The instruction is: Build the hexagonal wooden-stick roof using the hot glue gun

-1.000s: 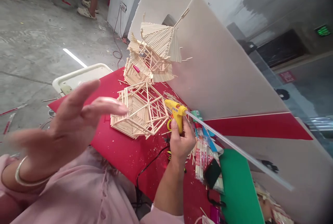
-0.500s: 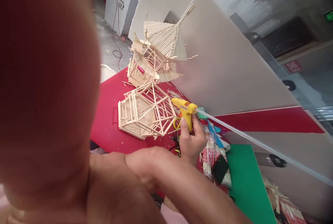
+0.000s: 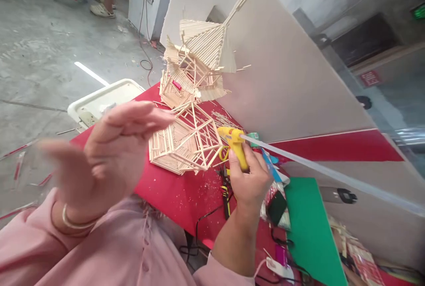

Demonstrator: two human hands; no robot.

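Left hand [image 3: 114, 155] hung open, empty; right hand [image 3: 249, 180] gripped a yellow plastic glue gun [image 3: 235, 139]; at its nine o'clock, a pale wooden-stick frame [image 3: 196, 131] stood joined, upper bars uncovered.

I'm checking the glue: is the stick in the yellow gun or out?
Partly in: the glue stick enters the back of the glue gun, and a long length juts out.

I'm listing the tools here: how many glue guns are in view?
1: the yellow glue gun, held in the right hand beside the open stick frame. Any others could be hidden among things on the red table.
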